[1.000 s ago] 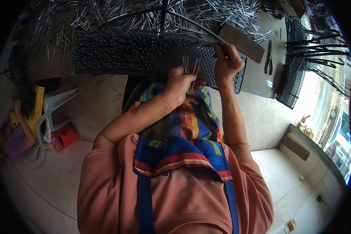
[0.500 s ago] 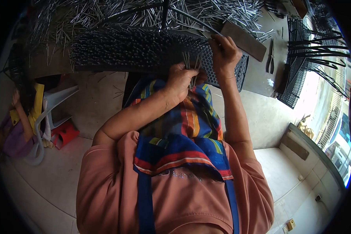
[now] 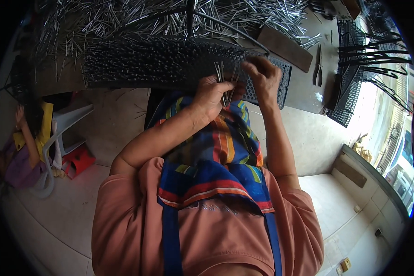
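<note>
My left hand [image 3: 208,97] is closed around a small bundle of thin metal wires [image 3: 220,73], which stand up above the thumb. It hovers at the near edge of a long black perforated panel [image 3: 284,76]. Dense rows of wire pins [image 3: 138,62] fill the panel's left and middle, while bare round holes show at its right end. Over that end is my right hand [image 3: 265,80], its fingers curled and pinched together. Whatever lies between those fingertips is too blurred to make out. A dark bent rod [image 3: 234,30] passes just beyond the right hand.
Loose metal wires [image 3: 124,18] are heaped across the back of the table. A brown flat board [image 3: 285,48] and pliers [image 3: 318,69] lie to the right, beside black mesh racks [image 3: 342,99]. At the left, another person's arm [image 3: 28,140] shows near a pale plastic chair [image 3: 50,149].
My right hand has come down and nearer over the panel's right end, away from the dark rod, with its fingers turned inward. My left hand stays in place with the wires.
</note>
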A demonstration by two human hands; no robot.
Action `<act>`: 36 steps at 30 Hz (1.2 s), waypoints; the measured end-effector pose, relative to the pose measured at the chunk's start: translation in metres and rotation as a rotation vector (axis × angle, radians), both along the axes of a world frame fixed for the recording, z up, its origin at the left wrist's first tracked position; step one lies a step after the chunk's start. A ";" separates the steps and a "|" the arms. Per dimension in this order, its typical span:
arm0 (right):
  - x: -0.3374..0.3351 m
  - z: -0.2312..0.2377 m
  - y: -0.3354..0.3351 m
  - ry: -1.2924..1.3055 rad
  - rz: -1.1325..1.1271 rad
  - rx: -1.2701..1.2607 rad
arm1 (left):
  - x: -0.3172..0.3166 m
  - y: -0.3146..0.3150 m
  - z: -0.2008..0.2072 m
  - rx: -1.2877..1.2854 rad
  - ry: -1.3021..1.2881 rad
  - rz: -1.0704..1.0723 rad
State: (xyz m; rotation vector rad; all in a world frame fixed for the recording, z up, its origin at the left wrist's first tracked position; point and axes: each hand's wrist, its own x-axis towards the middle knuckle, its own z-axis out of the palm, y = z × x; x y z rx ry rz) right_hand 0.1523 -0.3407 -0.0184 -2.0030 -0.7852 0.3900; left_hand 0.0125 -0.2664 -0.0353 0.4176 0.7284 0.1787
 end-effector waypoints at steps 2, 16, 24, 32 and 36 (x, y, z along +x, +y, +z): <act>0.001 0.005 -0.006 0.410 0.031 -0.047 | 0.002 0.001 -0.002 -0.017 -0.021 -0.062; 0.033 -0.014 -0.002 -0.262 -0.077 0.401 | 0.010 -0.010 0.016 0.289 0.241 -0.101; 0.034 -0.007 0.002 -0.198 0.019 0.351 | 0.009 -0.010 0.014 0.331 0.223 -0.069; 0.036 -0.010 0.004 -0.225 0.053 0.351 | 0.008 -0.009 0.008 0.235 0.183 -0.099; 0.035 -0.005 0.003 -0.133 0.055 0.366 | 0.008 -0.009 0.006 0.193 0.171 -0.073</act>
